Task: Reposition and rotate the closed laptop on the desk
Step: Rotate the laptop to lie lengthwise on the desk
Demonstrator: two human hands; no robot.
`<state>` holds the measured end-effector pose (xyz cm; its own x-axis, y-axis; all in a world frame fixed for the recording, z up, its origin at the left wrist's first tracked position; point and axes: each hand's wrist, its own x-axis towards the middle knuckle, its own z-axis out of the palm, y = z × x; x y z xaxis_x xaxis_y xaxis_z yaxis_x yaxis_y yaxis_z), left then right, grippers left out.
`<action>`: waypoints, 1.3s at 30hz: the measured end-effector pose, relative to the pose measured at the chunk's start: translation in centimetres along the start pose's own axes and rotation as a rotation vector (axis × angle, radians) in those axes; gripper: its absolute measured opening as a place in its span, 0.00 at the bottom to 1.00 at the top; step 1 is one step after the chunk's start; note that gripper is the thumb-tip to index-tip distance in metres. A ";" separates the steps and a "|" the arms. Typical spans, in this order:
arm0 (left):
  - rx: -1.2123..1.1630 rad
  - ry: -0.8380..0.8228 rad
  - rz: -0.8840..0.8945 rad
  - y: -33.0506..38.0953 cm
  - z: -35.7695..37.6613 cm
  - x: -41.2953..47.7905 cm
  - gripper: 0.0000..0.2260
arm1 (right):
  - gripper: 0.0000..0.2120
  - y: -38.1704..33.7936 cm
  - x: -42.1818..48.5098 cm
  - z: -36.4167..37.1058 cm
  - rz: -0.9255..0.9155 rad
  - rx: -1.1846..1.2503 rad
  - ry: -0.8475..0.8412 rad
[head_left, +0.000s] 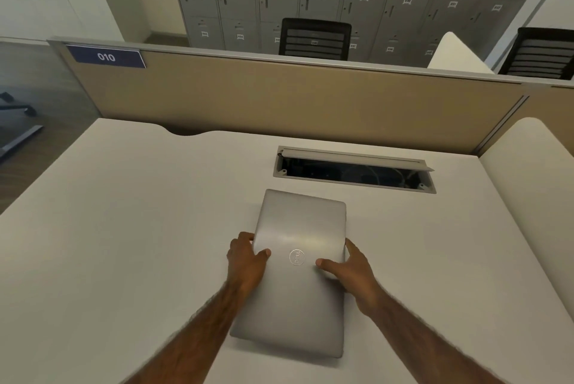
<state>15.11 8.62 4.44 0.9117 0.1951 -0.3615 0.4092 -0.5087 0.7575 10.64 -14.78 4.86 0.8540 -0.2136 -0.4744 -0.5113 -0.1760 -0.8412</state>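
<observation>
A closed silver laptop (299,228) lies on the white desk (124,228) with its long side running away from me and a round logo on the lid. My left hand (247,262) clasps its left edge, thumb on the lid and fingers curled around the side. My right hand (349,271) holds the right edge the same way, thumb pressing the lid near the logo. The near end of the laptop looks slightly raised off the desk, with a shadow beneath it.
An open cable hatch (354,170) with a raised flap sits in the desk just beyond the laptop. A tan partition (279,97) marked 010 closes the far edge. Another desk section (528,184) adjoins on the right. Black chairs and grey lockers stand behind.
</observation>
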 end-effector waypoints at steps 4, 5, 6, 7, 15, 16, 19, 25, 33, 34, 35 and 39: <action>-0.018 0.000 -0.015 -0.8 0.5 -0.9 0.19 | 0.32 0.2 1.1 -0.2 -0.036 -0.116 -0.024; -0.020 0.001 -0.021 -0.9 0.6 -1.0 0.19 | 0.33 0.4 1.3 -0.1 -0.032 -0.138 -0.020; -0.017 0.000 -0.027 -0.9 0.6 -0.9 0.19 | 0.33 0.6 1.7 -0.1 -0.021 -0.155 -0.014; -0.012 -0.001 -0.032 -0.9 0.6 -0.9 0.19 | 0.32 0.8 2.0 0.0 -0.011 -0.163 -0.007; 0.065 -0.022 -0.071 -1.0 0.8 -0.5 0.17 | 0.34 1.6 3.9 0.8 0.023 -0.235 0.020; 0.079 -0.026 -0.071 -1.0 0.8 -0.4 0.16 | 0.35 1.7 3.9 0.8 0.029 -0.238 0.022; 0.117 -0.036 -0.069 -1.1 1.0 -0.3 0.16 | 0.35 2.0 3.9 0.8 0.031 -0.262 0.028; 0.153 -0.029 -0.055 -1.0 1.2 -0.2 0.13 | 0.36 2.1 3.6 0.6 0.045 -0.292 0.038; 0.306 -0.082 -0.036 -0.3 1.0 -0.2 0.15 | 0.33 2.6 3.7 0.9 0.083 -0.305 0.061; 0.309 -0.095 -0.047 -0.2 1.0 -0.1 0.15 | 0.33 2.6 3.7 0.9 0.088 -0.301 0.069; 0.302 -0.107 -0.059 0.0 0.9 0.0 0.16 | 0.32 2.8 3.7 1.0 0.095 -0.292 0.079; 0.247 -0.124 -0.116 0.5 0.8 0.2 0.18 | 0.29 3.3 4.2 1.6 0.126 -0.230 0.138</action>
<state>15.52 7.72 4.32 0.8420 0.1676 -0.5128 0.4752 -0.6806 0.5577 12.71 -14.71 -0.30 0.7693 -0.3732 -0.5186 -0.6344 -0.3500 -0.6892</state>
